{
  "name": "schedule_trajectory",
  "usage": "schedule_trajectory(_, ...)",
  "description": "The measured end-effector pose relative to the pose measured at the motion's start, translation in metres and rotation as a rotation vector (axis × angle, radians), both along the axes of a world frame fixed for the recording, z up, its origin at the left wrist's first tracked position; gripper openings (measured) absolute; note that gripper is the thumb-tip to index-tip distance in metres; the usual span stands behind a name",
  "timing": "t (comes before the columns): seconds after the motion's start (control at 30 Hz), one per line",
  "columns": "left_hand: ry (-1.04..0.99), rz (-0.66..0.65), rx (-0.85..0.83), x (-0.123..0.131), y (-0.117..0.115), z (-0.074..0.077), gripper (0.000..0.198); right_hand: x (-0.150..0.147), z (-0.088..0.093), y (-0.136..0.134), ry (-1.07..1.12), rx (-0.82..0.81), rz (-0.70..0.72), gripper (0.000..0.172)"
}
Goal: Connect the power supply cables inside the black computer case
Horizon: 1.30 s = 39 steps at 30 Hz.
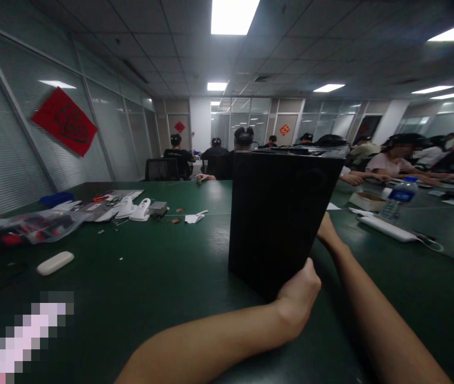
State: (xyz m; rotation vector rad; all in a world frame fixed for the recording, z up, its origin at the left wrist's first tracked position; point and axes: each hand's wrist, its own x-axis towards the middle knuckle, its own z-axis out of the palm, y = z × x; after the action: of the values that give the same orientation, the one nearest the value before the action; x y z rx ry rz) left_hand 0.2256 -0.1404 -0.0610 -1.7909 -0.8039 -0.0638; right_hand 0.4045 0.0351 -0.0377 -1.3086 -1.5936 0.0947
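Observation:
A tall black computer case (278,218) stands slightly turned on the green table, its broad dark side towards me. My left hand (301,290) is closed around its lower near edge, with the fingers partly hidden. Reaching to the far right side of the case, my right hand (325,229) rests against it, and its fingers are out of sight behind the panel. Glossy, pale reflections show along the top of the case, but I cannot make out details there.
The green table (163,288) bears a white oblong case (55,263), a clear plastic bag (39,226), a blue tray (56,199) and small parts at left. Rightward are a water bottle (400,197), a white power strip (387,228) and an open box (366,201). Several people sit beyond.

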Motion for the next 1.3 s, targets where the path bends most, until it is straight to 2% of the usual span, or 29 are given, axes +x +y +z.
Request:
schedule_trajectory(0.1, 0.009, -0.030, -0.013, -0.021, 0.006, 0.003, 0.042, 0.001, -0.011, 0.005, 0.041, -0.003, -0.022, 0.061)
schedule_trajectory(0.2, 0.004, -0.070, -0.038, -0.056, 0.016, 0.010, 0.042, -0.011, -0.022, 0.008, 0.026, 0.043, -0.069, 0.065)
schedule_trajectory(0.37, -0.002, -0.102, -0.092, -0.125, 0.029, 0.025, 0.043, -0.054, -0.030, 0.001, -0.059, 0.089, -0.191, 0.066)
schedule_trajectory(0.5, -0.023, -0.125, -0.113, -0.172, 0.027, 0.031, 0.040, -0.086, -0.030, -0.017, -0.221, 0.081, -0.244, 0.063)
schedule_trajectory(0.57, -0.047, -0.141, -0.121, -0.196, 0.025, 0.033, 0.036, -0.098, -0.029, -0.030, -0.349, 0.109, -0.175, 0.063)
schedule_trajectory(0.7, -0.043, -0.169, -0.119, -0.252, 0.022, 0.037, 0.028, -0.118, -0.025, -0.061, -0.665, 0.240, 0.107, 0.056)
schedule_trajectory(0.77, -0.053, -0.187, -0.116, -0.280, 0.020, 0.039, 0.025, -0.130, -0.023, -0.076, -0.752, 0.262, 0.161, 0.052)
schedule_trajectory(0.87, -0.096, -0.208, -0.115, -0.313, 0.014, 0.043, 0.026, -0.151, -0.015, -0.095, -0.822, 0.199, 0.192, 0.049)
schedule_trajectory(0.93, -0.155, -0.164, -0.143, -0.326, 0.009, 0.048, 0.031, -0.165, -0.008, -0.105, -0.839, 0.102, 0.216, 0.048)
schedule_trajectory(1.1, -0.277, 0.057, -0.299, -0.342, -0.001, 0.060, 0.043, -0.192, 0.010, -0.126, -0.816, -0.110, 0.311, 0.047)
schedule_trajectory(1.2, -0.344, 0.093, -0.345, -0.344, -0.003, 0.063, 0.046, -0.196, 0.020, -0.132, -0.758, -0.178, 0.337, 0.045)
schedule_trajectory(1.3, -0.326, 0.123, -0.367, -0.337, -0.006, 0.065, 0.048, -0.198, 0.032, -0.126, -0.601, -0.252, 0.411, 0.039)
